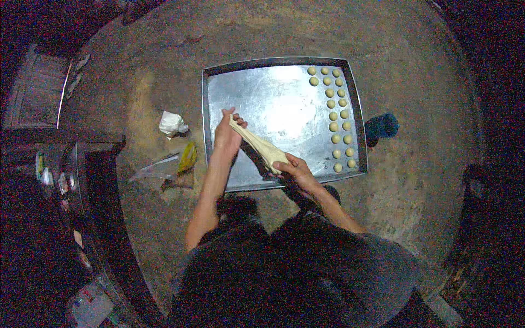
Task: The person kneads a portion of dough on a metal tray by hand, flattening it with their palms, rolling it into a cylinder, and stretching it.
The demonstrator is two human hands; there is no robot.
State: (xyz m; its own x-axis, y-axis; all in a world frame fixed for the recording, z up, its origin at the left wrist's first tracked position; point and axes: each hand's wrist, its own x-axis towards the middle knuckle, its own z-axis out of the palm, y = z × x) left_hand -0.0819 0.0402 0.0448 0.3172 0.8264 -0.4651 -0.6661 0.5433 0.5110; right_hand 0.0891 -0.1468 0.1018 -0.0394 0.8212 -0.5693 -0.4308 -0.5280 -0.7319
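Note:
A long strand of pale dough [254, 143] is stretched between my two hands over a large metal baking tray [273, 74]. My left hand [229, 128] grips the thin upper end near the tray's left part, while my right hand [292, 169] holds the thicker lower end near the front edge. Several small round dough balls [333, 116] lie in columns along the tray's right side.
The tray rests on a concrete floor [147, 65]. At its left lie a white bag [172, 123] and crumpled clear and yellow plastic [186, 158]. A dark blue cylindrical container [381, 126] is at its right. Dark furniture [76, 167] stands along the far left.

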